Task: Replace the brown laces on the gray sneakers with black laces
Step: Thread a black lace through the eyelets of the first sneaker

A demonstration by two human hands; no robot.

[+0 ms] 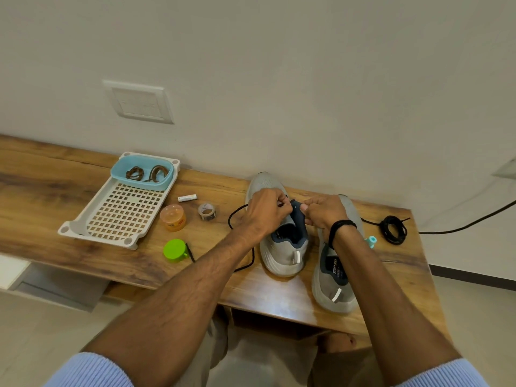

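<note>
Black lace (231, 219) is being threaded into the gray sneaker (282, 252) that stands heel toward the person on the counter (42, 196), so the job looks to be in its second half. The brown laces (146, 173) already lie in a blue tub (141, 185) at the far end of a white tray (120, 219), out at 10 o'clock from the shoe.

Both hands meet over the eyelets. The left hand (265, 210) is curled, its fingertips pinching the lace at the 11 o'clock side of the shoe's opening. The right hand (325, 212) is curled too, with thumb and fingers nipping the edge of the dark tongue (297, 219) at 1 o'clock. Whether it also holds a lace end cannot be told.

The slack of the lace loops out at 9 o'clock from the left hand and trails along the shoe's side to about 7 o'clock.

The second sneaker (335, 277) stands just beside the first at 4 o'clock and partly under the right forearm. A coiled black lace (393, 229) waits at 3 o'clock.

The next move probably calls for feeding the pinched tip through the next eyelet and drawing the slack through evenly, with the tongue kept flat.
</note>
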